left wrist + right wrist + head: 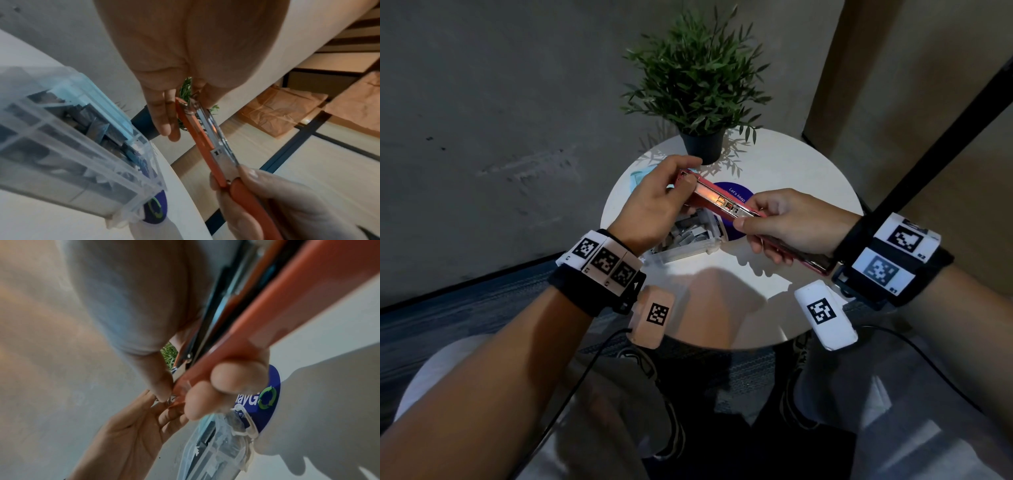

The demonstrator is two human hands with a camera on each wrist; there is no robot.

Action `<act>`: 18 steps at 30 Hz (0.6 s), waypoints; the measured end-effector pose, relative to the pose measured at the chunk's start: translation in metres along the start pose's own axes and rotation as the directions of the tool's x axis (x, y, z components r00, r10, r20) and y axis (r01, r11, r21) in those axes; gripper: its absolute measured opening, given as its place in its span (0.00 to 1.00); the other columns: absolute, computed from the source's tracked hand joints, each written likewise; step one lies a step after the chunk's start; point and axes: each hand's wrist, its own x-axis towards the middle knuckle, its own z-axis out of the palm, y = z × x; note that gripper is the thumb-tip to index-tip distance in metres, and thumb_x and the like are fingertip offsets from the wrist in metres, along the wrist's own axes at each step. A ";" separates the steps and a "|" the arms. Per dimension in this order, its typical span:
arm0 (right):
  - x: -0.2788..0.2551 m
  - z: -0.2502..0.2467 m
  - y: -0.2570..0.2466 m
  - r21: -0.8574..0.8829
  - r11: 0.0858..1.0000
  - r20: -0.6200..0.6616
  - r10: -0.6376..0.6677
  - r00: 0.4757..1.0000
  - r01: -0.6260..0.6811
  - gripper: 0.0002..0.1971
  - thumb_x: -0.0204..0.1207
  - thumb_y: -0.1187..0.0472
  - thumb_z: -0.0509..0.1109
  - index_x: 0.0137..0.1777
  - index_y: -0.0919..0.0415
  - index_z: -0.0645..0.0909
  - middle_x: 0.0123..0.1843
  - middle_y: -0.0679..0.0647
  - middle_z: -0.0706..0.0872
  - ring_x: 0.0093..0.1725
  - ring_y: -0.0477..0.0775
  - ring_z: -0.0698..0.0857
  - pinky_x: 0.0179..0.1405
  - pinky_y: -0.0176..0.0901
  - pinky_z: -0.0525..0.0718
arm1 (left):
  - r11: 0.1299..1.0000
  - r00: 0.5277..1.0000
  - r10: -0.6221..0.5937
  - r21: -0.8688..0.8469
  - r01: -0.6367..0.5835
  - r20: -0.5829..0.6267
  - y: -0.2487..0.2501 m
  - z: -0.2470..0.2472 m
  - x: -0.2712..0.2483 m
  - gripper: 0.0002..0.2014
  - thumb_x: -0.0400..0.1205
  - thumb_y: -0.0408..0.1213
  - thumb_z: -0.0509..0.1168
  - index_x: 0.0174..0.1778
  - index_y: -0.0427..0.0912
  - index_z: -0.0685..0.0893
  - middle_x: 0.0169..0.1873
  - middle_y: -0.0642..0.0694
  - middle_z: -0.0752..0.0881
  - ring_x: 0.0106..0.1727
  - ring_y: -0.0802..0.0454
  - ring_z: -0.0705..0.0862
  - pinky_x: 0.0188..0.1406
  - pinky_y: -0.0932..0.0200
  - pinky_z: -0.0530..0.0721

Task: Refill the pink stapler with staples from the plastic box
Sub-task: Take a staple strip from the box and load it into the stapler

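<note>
Pink stapler (722, 202) is held in the air above the worktop (791, 171), opened up w/ the metal staple channel exposed. Rear end is gripped by right hand (791, 226), front tip pinched by left hand (654, 202). Plastic box (688, 236) sits open right below. Loading step prob; next, a strip needs to be picked from the box.

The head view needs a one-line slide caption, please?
Both hands hold the opened pink stapler above the plastic staple box.

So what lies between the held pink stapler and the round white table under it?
The clear plastic box of staples, sitting open on the round white table below the pink stapler; head view shows it.
</note>
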 end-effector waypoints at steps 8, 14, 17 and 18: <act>-0.001 -0.002 0.002 -0.049 0.999 -0.010 0.009 1.000 -0.009 0.13 0.83 0.55 0.70 0.56 0.66 0.79 0.33 0.58 0.84 0.22 0.56 0.76 0.19 0.44 0.73 | 0.994 0.999 0.012 0.111 -0.016 0.037 0.003 -0.004 -0.004 0.11 0.81 0.45 0.65 0.59 0.56 0.82 0.57 0.46 0.87 0.55 0.46 0.90 0.58 0.40 0.87; -0.004 -0.009 0.002 -0.035 0.999 0.043 0.021 0.999 -0.020 0.09 0.83 0.58 0.70 0.54 0.64 0.78 0.33 0.58 0.85 0.22 0.55 0.77 0.19 0.42 0.73 | 0.825 0.940 0.263 0.454 -0.336 0.218 0.004 -0.014 -0.008 0.17 0.77 0.43 0.75 0.63 0.52 0.86 0.62 0.48 0.82 0.64 0.54 0.81 0.64 0.59 0.80; -0.007 -0.014 -0.002 0.006 1.000 0.071 0.019 0.997 -0.019 0.11 0.83 0.60 0.71 0.61 0.63 0.77 0.38 0.60 0.89 0.23 0.55 0.81 0.18 0.42 0.77 | 0.819 0.929 0.316 0.439 -0.370 0.192 0.007 -0.018 -0.007 0.13 0.77 0.40 0.75 0.58 0.49 0.89 0.52 0.48 0.85 0.53 0.52 0.84 0.56 0.64 0.81; -0.008 -0.018 -0.005 0.027 0.999 0.072 0.019 0.997 -0.021 0.13 0.82 0.61 0.71 0.63 0.61 0.76 0.40 0.61 0.91 0.24 0.56 0.83 0.19 0.42 0.80 | 0.812 0.924 0.329 0.442 -0.382 0.194 0.008 -0.018 -0.007 0.13 0.77 0.40 0.75 0.57 0.49 0.89 0.51 0.48 0.85 0.52 0.51 0.83 0.54 0.65 0.80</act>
